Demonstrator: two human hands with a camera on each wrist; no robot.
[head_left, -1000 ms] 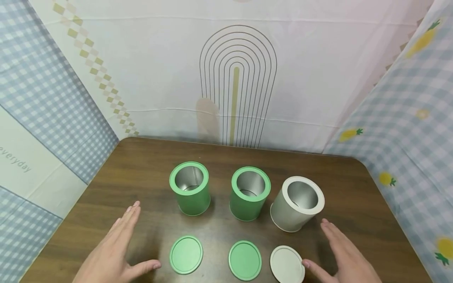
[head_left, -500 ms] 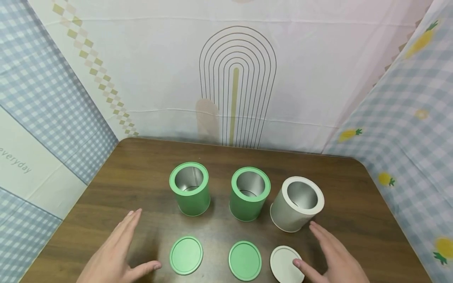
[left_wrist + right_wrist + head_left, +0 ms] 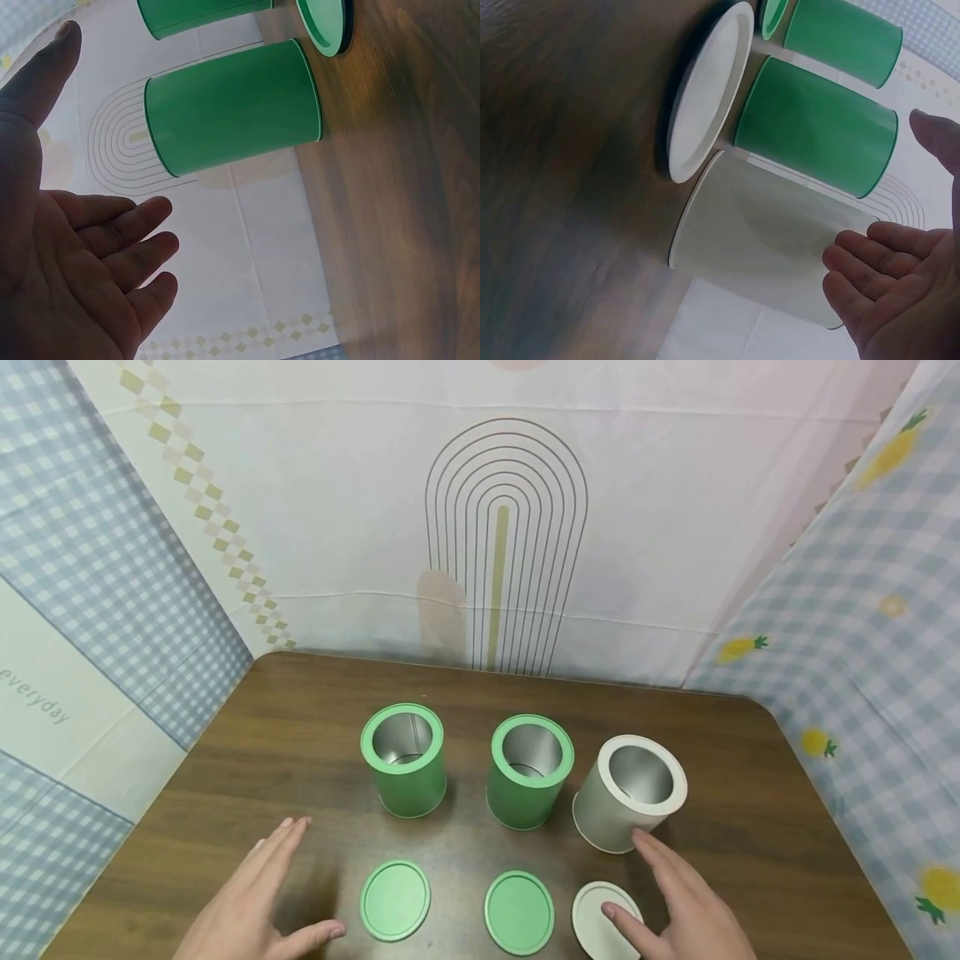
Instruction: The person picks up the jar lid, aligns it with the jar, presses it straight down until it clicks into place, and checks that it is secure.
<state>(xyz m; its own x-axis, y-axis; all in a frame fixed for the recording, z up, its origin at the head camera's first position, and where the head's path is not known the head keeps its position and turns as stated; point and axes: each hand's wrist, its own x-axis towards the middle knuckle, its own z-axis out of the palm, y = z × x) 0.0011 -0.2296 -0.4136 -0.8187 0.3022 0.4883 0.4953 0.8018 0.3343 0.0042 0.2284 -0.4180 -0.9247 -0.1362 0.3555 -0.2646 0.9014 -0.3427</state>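
Note:
Two green tins, a left one (image 3: 411, 787) and a middle one (image 3: 519, 800), stand upright and uncovered in a row with a white tin (image 3: 609, 814) on the right. In front of them lie a left green lid (image 3: 395, 900), a middle green lid (image 3: 519, 912) and a white lid (image 3: 600, 927). My left hand (image 3: 251, 902), fingers extended and thumb apart, hovers left of the left green lid, holding nothing. Over the white lid is my right hand (image 3: 682, 910), its thumb overlapping the lid in the head view and its fingertips near the white tin's lower side.
The brown wooden table (image 3: 300, 710) has rounded back corners. A white cloth (image 3: 337, 527) with an arch print hangs behind it. Checked cloths hang at the left (image 3: 97, 510) and right (image 3: 847, 635) sides.
My right hand has moved left, its thumb passing from the white lid's right edge to over the lid. My left hand has dropped slightly toward me. Tins and lids have stayed put.

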